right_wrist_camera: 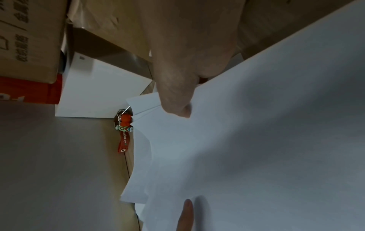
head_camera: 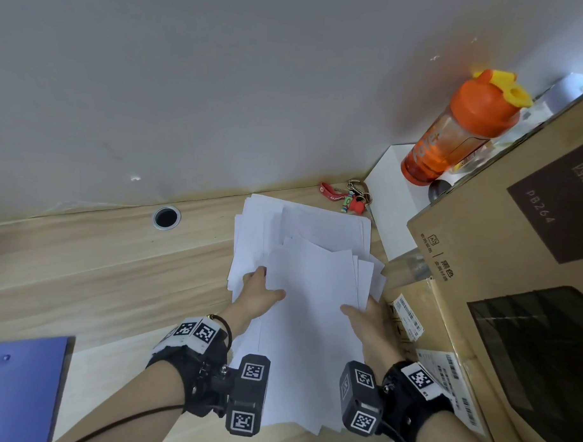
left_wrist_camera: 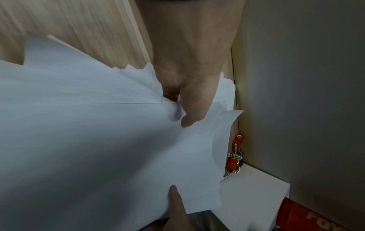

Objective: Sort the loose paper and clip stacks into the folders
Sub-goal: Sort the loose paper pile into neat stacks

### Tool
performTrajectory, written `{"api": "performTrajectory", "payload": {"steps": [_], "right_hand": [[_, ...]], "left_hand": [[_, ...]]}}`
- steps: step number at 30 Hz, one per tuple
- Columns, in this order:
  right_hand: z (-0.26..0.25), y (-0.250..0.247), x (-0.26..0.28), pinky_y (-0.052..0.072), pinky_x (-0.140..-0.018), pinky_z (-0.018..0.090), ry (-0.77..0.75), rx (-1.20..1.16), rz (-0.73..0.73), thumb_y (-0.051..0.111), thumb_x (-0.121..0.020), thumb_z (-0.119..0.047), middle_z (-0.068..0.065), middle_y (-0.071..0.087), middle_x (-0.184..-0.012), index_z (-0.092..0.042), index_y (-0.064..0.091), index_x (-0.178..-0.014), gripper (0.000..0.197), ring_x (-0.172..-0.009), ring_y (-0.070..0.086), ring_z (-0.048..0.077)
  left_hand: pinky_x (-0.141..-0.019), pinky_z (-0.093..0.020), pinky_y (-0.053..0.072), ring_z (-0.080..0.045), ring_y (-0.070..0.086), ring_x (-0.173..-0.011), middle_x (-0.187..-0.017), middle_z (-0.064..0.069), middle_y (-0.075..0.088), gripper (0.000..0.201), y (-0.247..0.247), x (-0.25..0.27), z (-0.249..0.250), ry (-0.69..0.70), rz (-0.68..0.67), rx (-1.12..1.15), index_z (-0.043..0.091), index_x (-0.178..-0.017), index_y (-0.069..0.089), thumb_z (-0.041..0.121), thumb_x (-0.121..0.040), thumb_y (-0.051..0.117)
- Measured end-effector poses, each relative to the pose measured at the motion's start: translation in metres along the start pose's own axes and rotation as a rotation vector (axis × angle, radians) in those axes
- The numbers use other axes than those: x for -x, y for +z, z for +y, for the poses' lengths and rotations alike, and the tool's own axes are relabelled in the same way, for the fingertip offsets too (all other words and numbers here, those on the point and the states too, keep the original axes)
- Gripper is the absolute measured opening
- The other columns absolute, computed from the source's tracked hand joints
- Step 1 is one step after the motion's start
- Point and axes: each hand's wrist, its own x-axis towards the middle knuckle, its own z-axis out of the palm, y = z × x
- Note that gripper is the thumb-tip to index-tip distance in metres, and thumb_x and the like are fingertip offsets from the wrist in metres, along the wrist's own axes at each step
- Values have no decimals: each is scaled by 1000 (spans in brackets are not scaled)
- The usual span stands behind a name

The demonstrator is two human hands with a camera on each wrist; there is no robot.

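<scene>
A loose sheaf of white paper [head_camera: 309, 320] is held above the wooden desk [head_camera: 100, 273] between both hands. My left hand [head_camera: 259, 290] grips its left edge, thumb on top [left_wrist_camera: 190, 109] and fingers hidden beneath. My right hand [head_camera: 366, 314] grips the right edge the same way, thumb on top [right_wrist_camera: 177, 100]. More white sheets [head_camera: 303, 224] lie spread on the desk behind the held sheaf. A blue folder [head_camera: 18, 386] lies at the desk's near left corner.
Stacked cardboard boxes [head_camera: 513, 261] crowd the right side. An orange shaker bottle [head_camera: 458, 130] stands on a white box [head_camera: 390, 197] at the back right. A red keychain [head_camera: 347, 198] lies by the wall. A cable hole [head_camera: 166, 217] sits in the desk.
</scene>
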Motion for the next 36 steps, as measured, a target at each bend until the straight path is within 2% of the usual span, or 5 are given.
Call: {"api": "performTrajectory", "payload": {"steps": [10,17,22,33,36], "right_hand": [[14,-16,-4,41,-92,35,61,-54,-64,60,-90,-15,-2,45,-128,-22,46,-131,44,-110,46,17],[16,-23,4,40,-61,20,72,-114,-133,55,-94,-8,-5,54,-111,-16,49,-122,30,-86,53,8],[33,-27,-2,43,-71,22,94,-112,-146,60,-91,-16,-1,57,-126,-22,52,-128,39,-101,56,8],[9,-30,27,38,-101,34,15,-114,-322,76,-43,-75,-7,42,-142,-32,36,-140,113,-128,46,19],[6,-7,33,43,-96,35,124,-203,-391,79,-63,-57,-4,44,-140,-26,31,-144,99,-130,46,25]], "left_hand": [[-86,-23,45,-20,51,-115,-137,-1,44,75,6,7,-2,-22,11,247,18,-148,13,8,-91,59],[-73,-17,46,-15,58,-106,-125,2,59,49,7,16,1,57,-47,275,19,-134,44,13,-90,63],[-91,-25,45,-17,54,-114,-134,2,49,71,11,24,6,31,-60,273,17,-143,19,14,-89,65],[-94,-39,52,-22,67,-110,-120,-2,69,42,-48,77,26,283,-203,345,20,-125,59,21,-85,72],[-91,-39,54,-22,65,-111,-124,0,66,44,-65,81,9,291,-22,343,26,-126,53,21,-86,71]]}}
